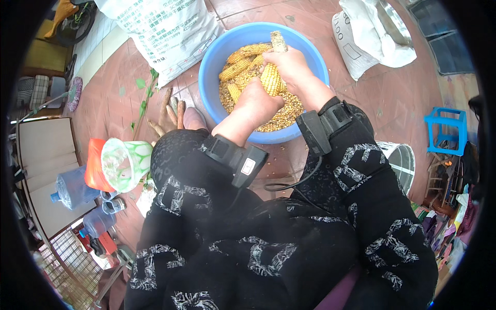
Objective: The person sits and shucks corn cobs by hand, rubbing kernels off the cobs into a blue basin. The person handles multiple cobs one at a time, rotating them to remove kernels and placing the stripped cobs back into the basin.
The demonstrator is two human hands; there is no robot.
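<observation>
Over a blue plastic basin (205, 77), my left hand (256, 103) is closed round a yellow corn ear (270, 78) with rows of kernels. My right hand (292, 67) is wrapped round a stripped corn cob (279, 40), whose pale end sticks up past the fingers. The two hands are close together, with the corn ear between them. Whether the cob touches the ear is hidden by the right hand. Below, several whole ears (235, 68) lie on loose corn kernels (279, 118) in the basin.
A full white printed sack (165, 36) stands left of the basin; an opened white sack (361, 44) stands right. A green-white bin (124, 164), clear water jugs (77, 187) and a broom (75, 94) are at left. At right are a blue stool (446, 132) and a white bucket (400, 163).
</observation>
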